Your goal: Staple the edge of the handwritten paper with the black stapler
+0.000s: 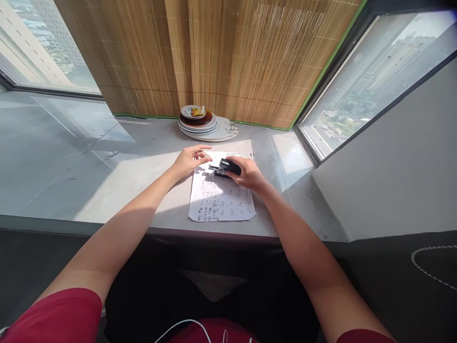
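Observation:
A sheet of paper with handwriting (228,202) lies on the grey ledge near its front edge. My right hand (247,172) is closed around a black stapler (231,166) over the upper part of the paper. The stapler's parts are spread apart, with its metal end pointing left. My left hand (191,161) is at the paper's upper left, just left of the stapler, its fingers apart and the fingertips near the stapler's metal end. Whether the left fingertips hold anything small cannot be made out.
Behind the paper, stacked plates (199,125) stand on the ledge (143,143), with a small yellow packet (197,111) on top. A bamboo blind (214,57) hangs behind them. Windows flank it, and a white wall (389,166) rises at the right.

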`<state>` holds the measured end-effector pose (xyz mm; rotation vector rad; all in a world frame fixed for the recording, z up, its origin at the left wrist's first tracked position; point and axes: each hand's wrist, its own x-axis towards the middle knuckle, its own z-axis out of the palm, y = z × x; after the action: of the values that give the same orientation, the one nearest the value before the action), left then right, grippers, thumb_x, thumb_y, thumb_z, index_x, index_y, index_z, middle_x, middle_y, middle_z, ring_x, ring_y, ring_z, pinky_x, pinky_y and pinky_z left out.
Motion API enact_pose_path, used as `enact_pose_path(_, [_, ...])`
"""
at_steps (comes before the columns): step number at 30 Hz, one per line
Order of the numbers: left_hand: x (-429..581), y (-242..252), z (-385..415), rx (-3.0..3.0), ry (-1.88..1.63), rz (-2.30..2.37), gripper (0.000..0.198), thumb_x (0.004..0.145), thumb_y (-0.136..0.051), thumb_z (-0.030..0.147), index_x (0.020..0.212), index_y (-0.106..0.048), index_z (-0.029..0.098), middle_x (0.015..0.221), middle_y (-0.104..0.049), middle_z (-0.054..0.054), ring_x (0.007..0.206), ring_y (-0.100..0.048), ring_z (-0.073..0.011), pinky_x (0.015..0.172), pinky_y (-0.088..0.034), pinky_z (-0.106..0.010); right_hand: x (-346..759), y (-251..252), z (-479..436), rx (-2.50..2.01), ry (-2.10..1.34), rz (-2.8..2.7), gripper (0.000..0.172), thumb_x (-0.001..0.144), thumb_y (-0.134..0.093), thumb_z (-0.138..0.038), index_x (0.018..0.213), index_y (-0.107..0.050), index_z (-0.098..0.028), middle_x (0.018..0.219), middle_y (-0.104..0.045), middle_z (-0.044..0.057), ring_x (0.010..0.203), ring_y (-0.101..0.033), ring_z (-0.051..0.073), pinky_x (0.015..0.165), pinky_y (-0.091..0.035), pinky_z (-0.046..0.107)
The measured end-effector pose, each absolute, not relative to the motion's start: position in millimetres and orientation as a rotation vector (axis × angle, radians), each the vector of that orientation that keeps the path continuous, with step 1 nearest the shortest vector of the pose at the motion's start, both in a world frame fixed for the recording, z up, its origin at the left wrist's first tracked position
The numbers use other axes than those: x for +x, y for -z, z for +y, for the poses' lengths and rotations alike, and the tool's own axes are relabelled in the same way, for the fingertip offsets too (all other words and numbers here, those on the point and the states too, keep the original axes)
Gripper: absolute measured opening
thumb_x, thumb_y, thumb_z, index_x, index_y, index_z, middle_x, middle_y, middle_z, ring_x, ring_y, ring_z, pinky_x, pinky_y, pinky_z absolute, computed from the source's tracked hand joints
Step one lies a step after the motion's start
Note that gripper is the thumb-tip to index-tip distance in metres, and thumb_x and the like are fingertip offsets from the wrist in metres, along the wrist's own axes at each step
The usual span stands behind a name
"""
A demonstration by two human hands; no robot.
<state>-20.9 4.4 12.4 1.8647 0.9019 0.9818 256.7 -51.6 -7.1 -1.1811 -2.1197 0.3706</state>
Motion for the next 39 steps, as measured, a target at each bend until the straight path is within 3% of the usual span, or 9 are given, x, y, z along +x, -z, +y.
enact_pose_path(6, [-9.3, -15.1, -2.7, 2.020, -0.919, 0.924, 0.020, 0.092, -0.084, 0.034, 0.104, -0.085, 0.018, 0.112, -0.084, -0.012, 0.108, -0.075, -0.0259, 0.099, -0.058, -0.042, 261.2, 2.8, -51.5, -1.246, -0.353, -2.138, 0.032, 0.092, -0.079, -0.024, 0.123, -0.075, -0.028, 0.118, -0.080, 0.005, 0.110, -0.074, 0.029, 0.095, -0.058, 0.043])
enact_pose_path(10, [-2.4, -5.0, -1.2, 2.046, -0.837, 0.889, 0.021, 0.090, -0.083, 0.036, 0.102, -0.084, 0.018, 0.109, -0.084, -0.010, 0.104, -0.075, -0.0256, 0.099, -0.058, -0.043, 257.2, 1.7, -52.2, -1.268, -0.383, -2.144, 0.029, 0.093, -0.080, -0.027, 0.121, -0.073, -0.029, 0.114, -0.079, 0.004, 0.106, -0.073, 0.028, 0.093, -0.057, 0.042])
enact_pose_path(18, [0.3, 3.3, 2.4, 1.990, -0.765, 0.833, 0.022, 0.089, -0.083, 0.038, 0.097, -0.081, 0.017, 0.099, -0.082, -0.009, 0.086, -0.072, -0.0207, 0.081, -0.058, -0.037, 255.6, 1.3, -51.1, -1.261, -0.346, -2.177, 0.026, 0.095, -0.077, -0.029, 0.121, -0.072, -0.029, 0.112, -0.079, 0.004, 0.102, -0.071, 0.027, 0.090, -0.056, 0.041])
enact_pose_path(31, [-5.0, 0.1, 3.8, 1.942, -0.748, 0.882, 0.022, 0.083, -0.091, 0.035, 0.094, -0.085, 0.016, 0.089, -0.080, -0.010, 0.076, -0.070, -0.0195, 0.071, -0.057, -0.035, 258.1, 0.5, -53.4, -1.224, -0.385, -2.155, 0.025, 0.095, -0.080, -0.032, 0.119, -0.073, -0.028, 0.112, -0.080, 0.004, 0.102, -0.072, 0.026, 0.093, -0.056, 0.040])
enact_pose_path(39, [-16.0, -7.1, 5.8, 2.048, -0.769, 0.918, 0.028, 0.083, -0.091, 0.043, 0.097, -0.089, 0.019, 0.094, -0.083, -0.010, 0.084, -0.074, -0.0222, 0.082, -0.062, -0.040, 271.6, 2.8, -49.9, -1.116, -0.456, -2.072, 0.034, 0.091, -0.086, -0.032, 0.124, -0.079, -0.028, 0.119, -0.083, 0.006, 0.109, -0.078, 0.030, 0.101, -0.061, 0.046])
